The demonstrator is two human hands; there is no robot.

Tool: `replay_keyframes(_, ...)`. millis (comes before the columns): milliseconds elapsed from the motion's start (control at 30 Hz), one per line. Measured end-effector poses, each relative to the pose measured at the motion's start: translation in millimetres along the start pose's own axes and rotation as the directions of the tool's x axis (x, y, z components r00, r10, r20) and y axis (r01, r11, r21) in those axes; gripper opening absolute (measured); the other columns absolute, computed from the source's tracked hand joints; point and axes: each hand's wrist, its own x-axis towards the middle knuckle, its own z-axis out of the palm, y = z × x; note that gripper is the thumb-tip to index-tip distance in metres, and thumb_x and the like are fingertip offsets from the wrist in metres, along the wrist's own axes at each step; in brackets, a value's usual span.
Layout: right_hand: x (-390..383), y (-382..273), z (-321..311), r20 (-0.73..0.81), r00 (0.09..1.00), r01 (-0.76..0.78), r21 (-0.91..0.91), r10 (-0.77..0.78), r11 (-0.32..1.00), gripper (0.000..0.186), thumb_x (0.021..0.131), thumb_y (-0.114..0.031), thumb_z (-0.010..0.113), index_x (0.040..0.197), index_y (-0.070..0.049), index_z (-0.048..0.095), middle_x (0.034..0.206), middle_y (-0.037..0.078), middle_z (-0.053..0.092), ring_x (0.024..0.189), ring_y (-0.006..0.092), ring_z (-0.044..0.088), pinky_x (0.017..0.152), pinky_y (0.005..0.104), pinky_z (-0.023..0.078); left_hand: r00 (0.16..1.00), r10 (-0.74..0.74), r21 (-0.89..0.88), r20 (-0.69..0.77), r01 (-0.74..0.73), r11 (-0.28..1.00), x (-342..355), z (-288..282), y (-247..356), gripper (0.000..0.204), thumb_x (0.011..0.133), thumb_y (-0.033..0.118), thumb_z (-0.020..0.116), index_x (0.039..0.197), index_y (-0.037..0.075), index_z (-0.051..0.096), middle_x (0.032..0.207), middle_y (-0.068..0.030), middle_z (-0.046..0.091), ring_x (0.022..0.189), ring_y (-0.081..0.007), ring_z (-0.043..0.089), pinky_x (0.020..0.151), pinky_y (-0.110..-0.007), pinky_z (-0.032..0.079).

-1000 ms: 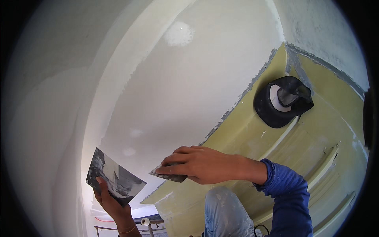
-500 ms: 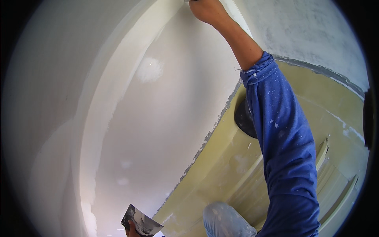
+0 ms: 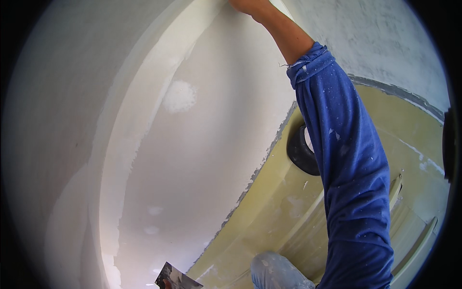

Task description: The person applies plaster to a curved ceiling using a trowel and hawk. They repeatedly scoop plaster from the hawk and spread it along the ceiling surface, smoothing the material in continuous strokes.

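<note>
My right arm, in a paint-spotted blue sleeve (image 3: 353, 159), reaches up across the view. At the top edge my right hand (image 3: 248, 5) is close to the white wall and partly cut off. Its fingers are out of the picture; a moment ago they were closed around something with a thin grey edge. Low down, the wide metal blade of a putty knife (image 3: 179, 278), smeared with whitish filler, pokes up from the bottom edge. My left hand grips it, almost wholly below the picture. Beside the blade rises the smooth white wall panel (image 3: 202, 135), with a brighter filler patch (image 3: 181, 96).
A pale band of filler (image 3: 127, 130) runs up the wall's left side. Right of a ragged grey edge lies a yellowish surface (image 3: 269, 202) with raised ribs (image 3: 414, 248). A black ring-shaped thing (image 3: 301, 156) sits partly behind my sleeve. My knee (image 3: 276, 272) shows below.
My right hand has gone farther up, nearly out of the picture. The putty knife has sunk lower and slightly right. More of the black ring shows beside my sleeve.
</note>
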Motion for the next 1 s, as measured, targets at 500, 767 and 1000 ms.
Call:
replay_keyframes(500, -46, -54, 10, 0.116, 0.987, -0.109, -0.031, 0.112, 0.994, 0.047, 0.091, -0.021, 0.048, 0.131, 0.0, 0.061, 0.129, 0.024, 0.062, 0.12, 0.0411, 0.059, 0.102, 0.0544, 0.042, 0.998, -0.054, -0.007, -0.011, 0.054, 0.999, 1, -33, -25, 0.047, 0.101, 0.033, 0.059, 0.14, 0.009, 0.047, 0.126, -0.013, 0.061, 0.105, -0.0305, 0.066, 0.079, -0.046, 0.062)
replay_keyframes(767, -133, -119, 56, 0.008, 1.0, 0.002, -0.1, -0.001, 0.995, 0.038, 0.084, -0.015, 0.052, 0.116, 0.001, 0.065, 0.113, 0.019, 0.064, 0.104, 0.0369, 0.059, 0.089, 0.0518, 0.043, 0.997, -0.074, -0.027, 0.002, 0.074, 0.997, -3, -65, -45, 0.046, 0.101, 0.033, 0.059, 0.139, 0.01, 0.047, 0.124, -0.0125, 0.061, 0.102, -0.0302, 0.067, 0.076, -0.046, 0.063)
replay_keyframes(1000, -216, -169, 97, -0.055, 0.994, 0.092, 0.022, -0.091, 0.995, 0.034, 0.075, -0.015, 0.066, 0.105, 0.002, 0.065, 0.105, 0.011, 0.06, 0.097, 0.0296, 0.053, 0.086, 0.0477, 0.037, 0.997, -0.069, -0.044, -0.027, 0.068, 0.997, -19, -84, -49, 0.042, 0.101, 0.034, 0.059, 0.136, 0.013, 0.05, 0.12, -0.011, 0.063, 0.096, -0.029, 0.068, 0.069, -0.046, 0.065)
